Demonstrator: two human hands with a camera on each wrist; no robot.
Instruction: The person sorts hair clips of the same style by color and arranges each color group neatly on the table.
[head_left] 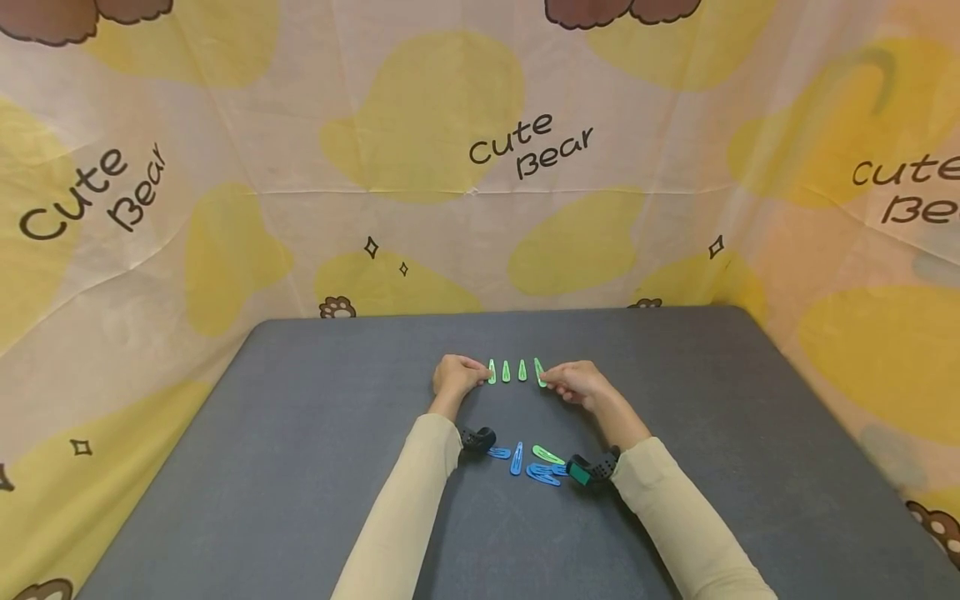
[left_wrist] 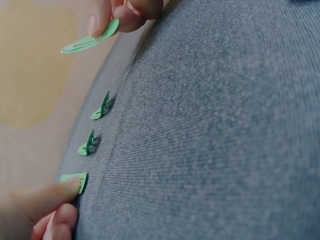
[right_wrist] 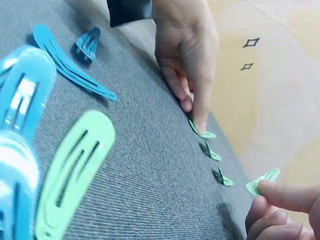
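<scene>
Four green snap hair clips form a row toward the far side of the grey table. At the left end, my left hand [head_left: 457,379] holds one green hair clip [left_wrist: 74,177] between thumb and finger, low at the tabletop. Between the hands lie two more, a green clip [head_left: 506,371] and another green clip [head_left: 522,370], their bent halves sticking up. At the right end, my right hand [head_left: 581,383] pinches a green hair clip [right_wrist: 262,182] by one end. That clip is raised off the cloth, tilted, in the left wrist view.
Closer to me lie several blue hair clips [head_left: 517,458] and a loose green clip [right_wrist: 75,170], between my wrists. Dark bands with cameras sit on both wrists. A printed curtain [head_left: 420,117] hangs behind the table [head_left: 300,467].
</scene>
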